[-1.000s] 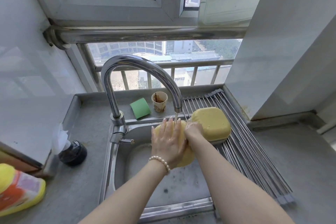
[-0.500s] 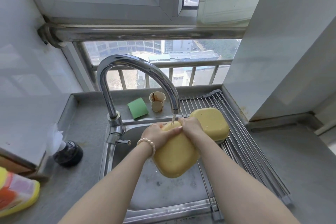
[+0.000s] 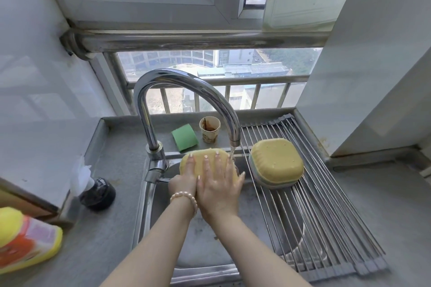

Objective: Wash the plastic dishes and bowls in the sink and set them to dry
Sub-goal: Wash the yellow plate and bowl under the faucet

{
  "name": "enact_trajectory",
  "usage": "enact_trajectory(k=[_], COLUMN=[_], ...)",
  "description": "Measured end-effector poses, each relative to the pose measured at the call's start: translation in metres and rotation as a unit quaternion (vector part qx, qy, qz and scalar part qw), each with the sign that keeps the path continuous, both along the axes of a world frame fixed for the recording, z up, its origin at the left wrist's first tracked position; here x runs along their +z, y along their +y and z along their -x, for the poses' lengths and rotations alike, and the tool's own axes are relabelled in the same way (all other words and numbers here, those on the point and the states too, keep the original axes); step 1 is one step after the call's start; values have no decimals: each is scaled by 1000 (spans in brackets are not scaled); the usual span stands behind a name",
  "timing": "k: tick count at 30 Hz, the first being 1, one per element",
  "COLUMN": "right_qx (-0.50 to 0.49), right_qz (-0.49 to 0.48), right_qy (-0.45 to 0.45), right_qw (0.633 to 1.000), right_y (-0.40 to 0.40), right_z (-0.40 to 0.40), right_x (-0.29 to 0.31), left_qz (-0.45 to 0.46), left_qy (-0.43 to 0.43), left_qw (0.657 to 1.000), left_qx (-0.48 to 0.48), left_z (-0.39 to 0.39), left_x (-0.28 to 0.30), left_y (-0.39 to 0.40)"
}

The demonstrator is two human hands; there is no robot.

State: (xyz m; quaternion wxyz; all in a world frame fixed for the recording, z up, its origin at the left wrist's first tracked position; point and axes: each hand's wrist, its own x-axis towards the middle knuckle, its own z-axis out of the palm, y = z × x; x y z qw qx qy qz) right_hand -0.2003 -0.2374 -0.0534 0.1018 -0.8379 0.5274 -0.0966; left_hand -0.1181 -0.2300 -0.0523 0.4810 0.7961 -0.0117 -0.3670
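Note:
A yellow plastic bowl [image 3: 198, 162] is held upside down over the sink [image 3: 210, 247], just left of the thin stream of water from the tap [image 3: 186, 81]. My left hand [image 3: 182, 182], with a pearl bracelet, grips the bowl's near left edge, its fingers mostly hidden. Lying flat on the bowl's bottom is my right hand [image 3: 217, 184], fingers straight and spread. Another yellow bowl [image 3: 276, 162] lies upside down on the roll-up drying rack [image 3: 326, 228], stacked on a paler one.
A green sponge [image 3: 185, 137] and a stained paper cup [image 3: 210, 129] sit on the ledge behind the sink. A black holder with tissue [image 3: 98, 193] and a yellow detergent bottle [image 3: 25, 237] are on the left counter. The rack covers the sink's right part.
The bowl hung lower with its bottom facing me; it has been lifted and shifted left beside the stream. My right hand moved from its rim to lie flat across its bottom.

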Motion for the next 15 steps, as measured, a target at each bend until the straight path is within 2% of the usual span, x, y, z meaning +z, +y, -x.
enact_trajectory(k=[3,6,9,12,15], right_qx=[-77,-155,-179,-216,-260], right_qz=[-74,-258,-301,-351,-419], right_qy=[-44,-83,-165,-260,-328], right_qw=[993,950,922,873,806], right_y=[-11,-39,-57,-67,-70], right_z=[14,24,34,38,38], right_x=[3,11,18,12,14], left_qz=[19,18,25,26,13], left_qy=[1,15,43,74,120], left_qw=[1000,999,999,997,993], left_qx=[-15,-29,-15,0,15], left_z=[7,15,16,14,14], left_x=[-2,0,0,-5,-13], left_y=[0,4,6,9,14])
